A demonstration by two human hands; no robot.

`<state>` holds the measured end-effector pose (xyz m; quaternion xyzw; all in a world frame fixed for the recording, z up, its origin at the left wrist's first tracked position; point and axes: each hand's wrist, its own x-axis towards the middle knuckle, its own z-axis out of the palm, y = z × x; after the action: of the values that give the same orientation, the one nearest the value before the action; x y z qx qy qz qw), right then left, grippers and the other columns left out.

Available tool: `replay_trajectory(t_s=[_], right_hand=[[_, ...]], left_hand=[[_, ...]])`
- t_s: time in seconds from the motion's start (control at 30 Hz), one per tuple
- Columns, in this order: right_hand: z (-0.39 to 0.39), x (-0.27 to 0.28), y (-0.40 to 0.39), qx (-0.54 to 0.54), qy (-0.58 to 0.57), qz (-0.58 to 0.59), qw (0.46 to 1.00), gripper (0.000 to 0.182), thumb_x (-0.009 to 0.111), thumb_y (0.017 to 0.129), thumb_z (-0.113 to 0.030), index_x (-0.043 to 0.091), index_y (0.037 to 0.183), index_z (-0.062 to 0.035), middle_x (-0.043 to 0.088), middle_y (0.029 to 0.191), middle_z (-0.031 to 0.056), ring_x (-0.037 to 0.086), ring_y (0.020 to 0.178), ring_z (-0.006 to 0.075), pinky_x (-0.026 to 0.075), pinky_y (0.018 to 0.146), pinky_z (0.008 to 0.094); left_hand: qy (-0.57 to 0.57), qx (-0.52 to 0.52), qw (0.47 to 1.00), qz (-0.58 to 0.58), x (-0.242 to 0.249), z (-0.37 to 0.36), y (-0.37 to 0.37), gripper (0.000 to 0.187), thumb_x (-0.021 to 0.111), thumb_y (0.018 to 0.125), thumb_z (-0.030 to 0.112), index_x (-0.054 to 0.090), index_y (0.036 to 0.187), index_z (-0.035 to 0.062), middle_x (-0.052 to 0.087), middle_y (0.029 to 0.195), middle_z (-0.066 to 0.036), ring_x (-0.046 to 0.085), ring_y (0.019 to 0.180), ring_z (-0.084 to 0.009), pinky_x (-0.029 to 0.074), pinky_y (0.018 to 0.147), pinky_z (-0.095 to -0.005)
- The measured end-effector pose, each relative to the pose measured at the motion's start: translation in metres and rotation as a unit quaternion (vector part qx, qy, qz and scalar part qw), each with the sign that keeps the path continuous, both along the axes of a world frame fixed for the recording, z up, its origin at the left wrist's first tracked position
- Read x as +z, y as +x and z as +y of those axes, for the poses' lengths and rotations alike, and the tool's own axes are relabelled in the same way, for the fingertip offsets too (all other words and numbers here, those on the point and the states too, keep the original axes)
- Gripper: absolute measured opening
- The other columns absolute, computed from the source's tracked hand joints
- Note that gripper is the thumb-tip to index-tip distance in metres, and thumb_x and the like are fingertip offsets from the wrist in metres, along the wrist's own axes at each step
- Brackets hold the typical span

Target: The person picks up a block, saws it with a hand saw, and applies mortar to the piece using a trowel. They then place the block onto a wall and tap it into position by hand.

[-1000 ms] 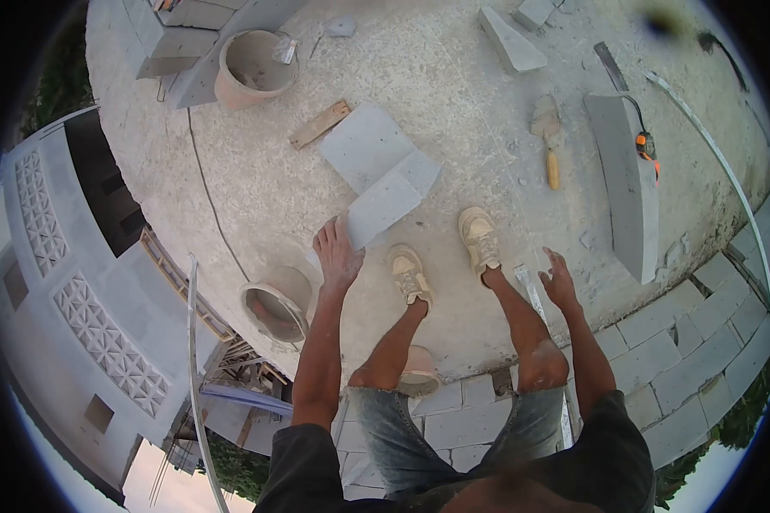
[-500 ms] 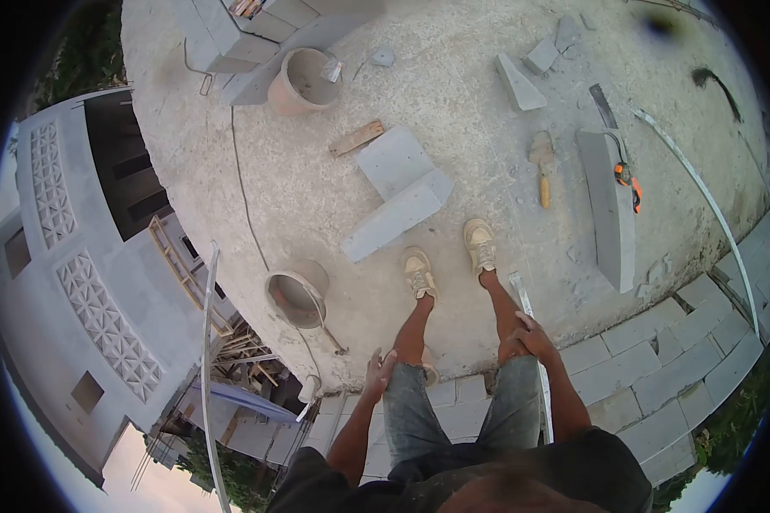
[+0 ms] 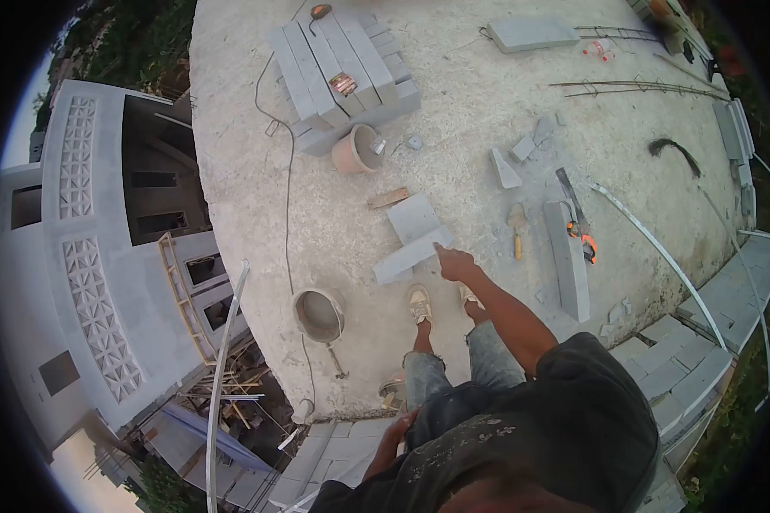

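Observation:
My right hand (image 3: pixel 456 263) reaches forward over the floor with its index finger stretched out and the other fingers curled, nothing visible in it. Its fingertip overlaps the end of a long grey block (image 3: pixel 412 256) in view; whether it touches cannot be told. A flat grey block (image 3: pixel 414 218) lies against that long block, with a small piece of wood (image 3: pixel 388 198) beyond. My left hand (image 3: pixel 399 425) is low by my left hip, partly hidden, its fingers unclear. A trowel (image 3: pixel 518 229) lies to the right of the blocks.
Stacked blocks (image 3: pixel 342 73) stand at the upper left, beside a bucket (image 3: pixel 357 150). Another bucket (image 3: pixel 318 315) is near the floor's left edge. At right lie a saw (image 3: pixel 567 190), an orange-handled tool (image 3: pixel 589 248) and a long block (image 3: pixel 566 265). A cable (image 3: pixel 289 214) crosses the left side.
My right hand has left my knee and stretched forward over the blocks. My left hand has moved back toward my hip. The view has shifted, showing more of the stacked blocks and floor.

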<state>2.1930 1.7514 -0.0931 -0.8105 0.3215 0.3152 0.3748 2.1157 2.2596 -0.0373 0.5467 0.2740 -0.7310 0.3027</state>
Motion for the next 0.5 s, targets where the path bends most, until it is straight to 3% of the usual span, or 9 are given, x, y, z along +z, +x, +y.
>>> replay_trajectory(t_s=[0.03, 0.07, 0.1, 0.13, 0.27, 0.33, 0.4, 0.43, 0.5], right_hand=[[-0.023, 0.013, 0.04, 0.024, -0.016, -0.024, 0.999, 0.091, 0.075, 0.076, -0.021, 0.029, 0.153, -0.0059, 0.068, 0.114, 0.0205, 0.066, 0.108, 0.0372, 0.053, 0.09, 0.0475], [-0.047, 0.038, 0.081, 0.011, 0.016, -0.015, 1.0, 0.101, 0.083, 0.069, -0.028, 0.031, 0.152, -0.0043, 0.073, 0.099, 0.0158, 0.069, 0.101, 0.0316, 0.054, 0.088, 0.0435], [-0.063, 0.052, 0.115, 0.02, 0.005, -0.006, 1.0, 0.097, 0.086, 0.066, -0.031, 0.038, 0.146, -0.0039, 0.074, 0.082, 0.0082, 0.071, 0.092, 0.0263, 0.056, 0.082, 0.0399], [-0.075, 0.093, 0.136, 0.029, -0.021, -0.061, 0.998, 0.082, 0.085, 0.066, -0.028, 0.048, 0.134, -0.0041, 0.073, 0.073, 0.0037, 0.072, 0.083, 0.0236, 0.056, 0.074, 0.038], [-0.086, 0.137, 0.177, 0.129, -0.078, -0.023, 0.988, 0.064, 0.084, 0.065, -0.023, 0.053, 0.119, -0.0044, 0.074, 0.08, 0.0087, 0.072, 0.079, 0.0244, 0.057, 0.067, 0.039], [-0.068, 0.146, 0.158, 0.13, -0.09, -0.037, 0.987, 0.075, 0.084, 0.066, -0.023, 0.049, 0.13, -0.0049, 0.073, 0.088, 0.0128, 0.071, 0.078, 0.026, 0.057, 0.064, 0.0389], [-0.038, 0.161, 0.115, 0.049, -0.011, -0.012, 0.999, 0.089, 0.084, 0.067, -0.024, 0.04, 0.143, -0.0055, 0.072, 0.091, 0.0158, 0.071, 0.077, 0.0272, 0.057, 0.061, 0.0383], [-0.023, 0.149, 0.088, 0.042, 0.021, 0.006, 0.999, 0.101, 0.084, 0.07, -0.028, 0.028, 0.152, -0.0071, 0.07, 0.097, 0.0186, 0.07, 0.075, 0.0275, 0.057, 0.059, 0.0382], [0.017, 0.115, 0.02, 0.013, 0.093, 0.052, 0.994, 0.106, 0.082, 0.071, -0.037, 0.022, 0.155, -0.0098, 0.067, 0.11, 0.0203, 0.07, 0.081, 0.0273, 0.059, 0.059, 0.0404]], left_hand=[[0.002, -0.021, 0.999, -0.034, 0.009, -0.01, 0.004, 0.084, 0.068, 0.093, 0.039, 0.018, 0.154, 0.009, 0.051, 0.137, -0.021, 0.058, 0.115, -0.0299, 0.055, 0.089, -0.0444], [0.011, -0.042, 0.997, -0.066, 0.023, -0.013, 0.006, 0.082, 0.067, 0.093, 0.038, 0.02, 0.154, 0.0091, 0.052, 0.136, -0.021, 0.058, 0.115, -0.0302, 0.055, 0.089, -0.0442], [0.018, -0.06, 0.993, -0.101, 0.034, -0.018, 0.011, 0.079, 0.067, 0.094, 0.037, 0.021, 0.153, 0.0092, 0.052, 0.134, -0.02, 0.058, 0.115, -0.0306, 0.055, 0.089, -0.044], [0.018, -0.062, 0.991, -0.117, 0.036, -0.014, 0.011, 0.079, 0.066, 0.094, 0.037, 0.022, 0.153, 0.0094, 0.052, 0.135, -0.02, 0.058, 0.115, -0.031, 0.055, 0.09, -0.044], [0.008, 0.007, 0.991, -0.135, 0.008, 0.055, 0.005, 0.076, 0.065, 0.094, 0.034, 0.024, 0.153, 0.0101, 0.051, 0.137, -0.021, 0.057, 0.117, -0.0326, 0.054, 0.09, -0.044], [0.002, 0.067, 0.99, -0.127, -0.019, 0.098, -0.001, 0.074, 0.065, 0.094, 0.032, 0.026, 0.154, 0.0104, 0.051, 0.138, -0.021, 0.057, 0.117, -0.0334, 0.053, 0.09, -0.044], [-0.008, 0.157, 0.983, -0.093, -0.052, 0.141, -0.006, 0.073, 0.065, 0.094, 0.031, 0.027, 0.154, 0.0107, 0.051, 0.138, -0.021, 0.057, 0.118, -0.0342, 0.053, 0.09, -0.044], [-0.01, 0.211, 0.976, -0.059, -0.057, 0.15, -0.003, 0.072, 0.064, 0.094, 0.03, 0.027, 0.154, 0.0109, 0.051, 0.139, -0.021, 0.057, 0.118, -0.0346, 0.053, 0.091, -0.044], [-0.016, 0.129, 0.983, -0.129, -0.053, 0.144, -0.002, 0.074, 0.065, 0.094, 0.031, 0.028, 0.154, 0.0116, 0.051, 0.139, -0.021, 0.057, 0.118, -0.0346, 0.053, 0.09, -0.0447]])
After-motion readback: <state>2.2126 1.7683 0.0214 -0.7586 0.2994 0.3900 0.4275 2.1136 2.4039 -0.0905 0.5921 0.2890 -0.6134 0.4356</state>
